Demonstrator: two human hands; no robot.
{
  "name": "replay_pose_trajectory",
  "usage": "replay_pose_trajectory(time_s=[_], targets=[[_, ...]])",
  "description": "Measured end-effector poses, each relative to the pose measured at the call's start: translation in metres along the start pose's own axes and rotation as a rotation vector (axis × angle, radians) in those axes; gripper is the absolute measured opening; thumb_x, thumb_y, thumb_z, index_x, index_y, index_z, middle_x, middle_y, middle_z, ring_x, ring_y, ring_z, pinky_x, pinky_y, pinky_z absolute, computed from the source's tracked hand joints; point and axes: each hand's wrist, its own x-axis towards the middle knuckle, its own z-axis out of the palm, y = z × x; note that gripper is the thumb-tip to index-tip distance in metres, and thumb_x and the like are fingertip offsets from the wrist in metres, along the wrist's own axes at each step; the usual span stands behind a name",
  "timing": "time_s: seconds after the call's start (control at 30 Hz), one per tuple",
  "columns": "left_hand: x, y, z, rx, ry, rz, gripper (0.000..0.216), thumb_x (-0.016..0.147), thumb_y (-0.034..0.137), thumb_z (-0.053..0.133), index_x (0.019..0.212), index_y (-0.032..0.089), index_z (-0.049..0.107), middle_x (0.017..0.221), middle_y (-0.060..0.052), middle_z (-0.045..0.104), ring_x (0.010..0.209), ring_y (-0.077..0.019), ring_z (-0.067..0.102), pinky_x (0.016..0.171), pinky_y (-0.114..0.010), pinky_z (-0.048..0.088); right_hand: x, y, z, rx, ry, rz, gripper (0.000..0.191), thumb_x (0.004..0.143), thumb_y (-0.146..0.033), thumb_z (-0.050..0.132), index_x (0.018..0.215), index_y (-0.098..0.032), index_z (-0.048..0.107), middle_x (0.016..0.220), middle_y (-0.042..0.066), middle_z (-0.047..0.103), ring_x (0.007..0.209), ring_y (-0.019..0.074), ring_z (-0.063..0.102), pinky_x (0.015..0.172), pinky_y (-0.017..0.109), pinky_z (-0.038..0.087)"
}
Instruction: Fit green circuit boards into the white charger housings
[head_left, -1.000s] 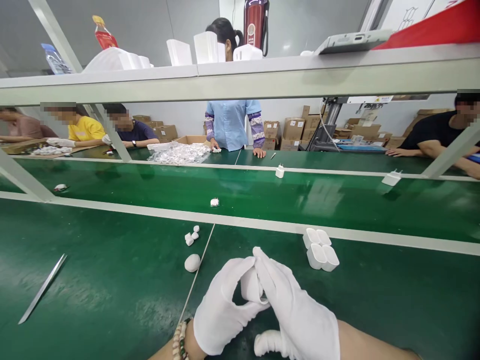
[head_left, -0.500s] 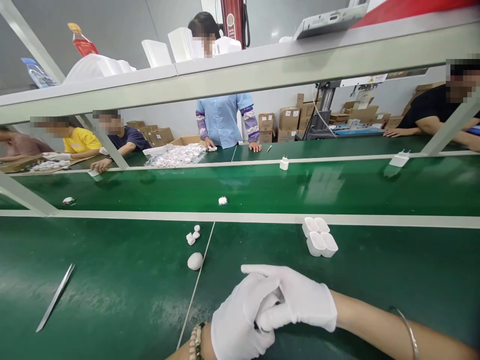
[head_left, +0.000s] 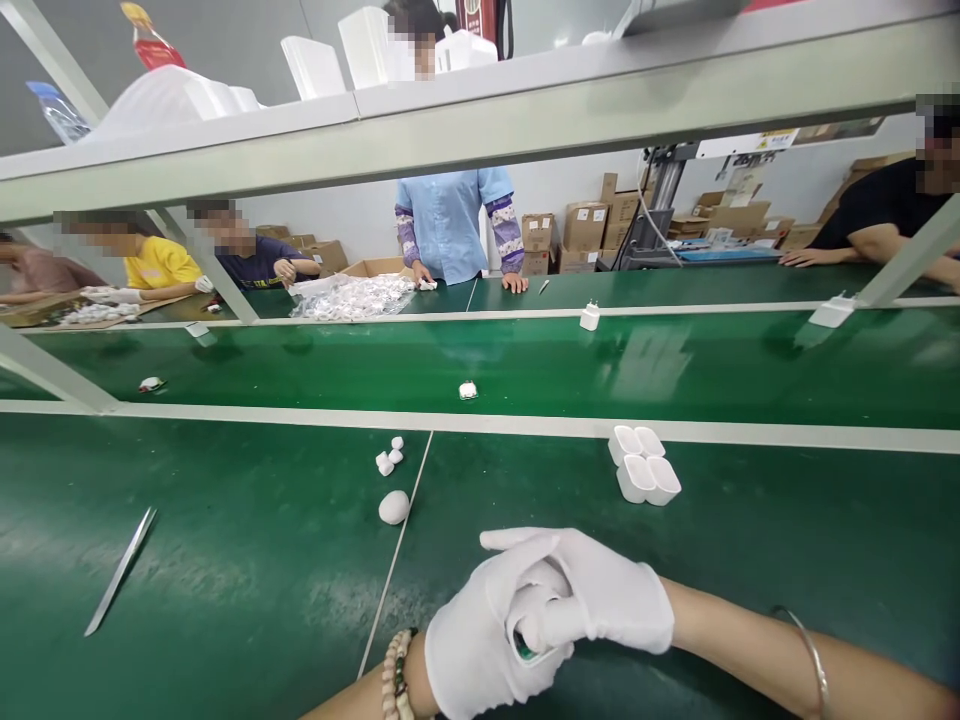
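My left hand (head_left: 480, 635), in a white glove, is closed around a small white plastic casing (head_left: 546, 660) low in the view. Something green shows inside the casing's opening, mostly hidden by fingers. My right hand (head_left: 611, 590), also gloved, lies over the left with fingers curled and its thumb pressing at that opening. Beyond the hands, a rounded white putty-like lump (head_left: 394, 507) rests on the green table, with several smaller white lumps (head_left: 385, 464) behind it. Farther right, several open white casings (head_left: 649, 480) stand grouped together. Metal tweezers (head_left: 120, 572) lie at the left.
A green conveyor belt (head_left: 337, 375) runs across behind a pale rail. It carries a small board with a white top (head_left: 468, 390) and white plug chargers (head_left: 589, 316). A shelf beam (head_left: 480, 135) crosses overhead. Co-workers sit and stand on the far side, near a bag of white parts (head_left: 352, 297).
Pieces on the belt have moved right. My hands stay together but have turned slightly, and the casing's green inside now shows. A co-worker at the left has lifted a hand off the belt.
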Motion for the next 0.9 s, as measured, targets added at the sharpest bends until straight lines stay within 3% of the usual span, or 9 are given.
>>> replay_pose_trajectory(time_s=[0.07,0.17,0.3,0.6,0.9], targets=[[0.001,0.002,-0.002,-0.162,-0.065,-0.024,0.085,0.071,0.021,0.073,0.145,0.03,0.031,0.089,-0.001,0.071,0.074,-0.0187,0.07,0.07,-0.031,0.06,0.0,-0.004,-0.002,-0.148,0.01,-0.072,0.045,0.082,-0.032,0.066,0.125,-0.019,0.06,0.104,0.004,0.07,0.101,0.0226,0.064,0.094,0.036,0.049],[0.003,0.003,-0.005,-0.408,-0.15,-0.151,0.102,0.068,0.013,0.073,0.15,0.031,0.014,0.087,0.002,0.072,0.072,-0.0156,0.069,0.068,-0.028,0.058,-0.001,-0.011,-0.01,-0.309,0.076,-0.153,0.035,0.089,-0.04,0.057,0.114,-0.017,0.066,0.103,0.007,0.068,0.094,0.0223,0.065,0.083,0.034,0.052],[0.005,0.006,-0.007,-0.37,-0.177,-0.26,0.115,0.066,0.01,0.069,0.151,0.028,-0.006,0.084,0.004,0.073,0.069,-0.0152,0.068,0.07,-0.028,0.057,-0.006,-0.018,-0.019,-0.455,0.168,-0.12,0.025,0.085,-0.033,0.061,0.1,-0.015,0.07,0.098,0.007,0.069,0.084,0.0185,0.067,0.076,0.03,0.054],[0.007,0.006,-0.005,-0.143,-0.176,-0.256,0.111,0.068,0.022,0.064,0.15,0.02,-0.011,0.085,0.0,0.073,0.067,-0.019,0.068,0.061,-0.028,0.054,-0.005,-0.011,-0.009,-0.65,0.278,-0.144,0.015,0.079,-0.018,0.064,0.088,-0.021,0.077,0.084,0.001,0.072,0.072,0.0136,0.067,0.069,0.023,0.051],[0.003,0.005,-0.004,-0.101,-0.251,-0.36,0.113,0.072,0.026,0.066,0.15,0.017,-0.015,0.078,0.0,0.071,0.06,-0.0178,0.065,0.057,-0.027,0.053,0.004,-0.004,-0.009,-0.505,0.295,-0.096,0.008,0.076,-0.021,0.071,0.075,-0.021,0.079,0.073,0.001,0.068,0.067,0.0117,0.062,0.062,0.021,0.045]])
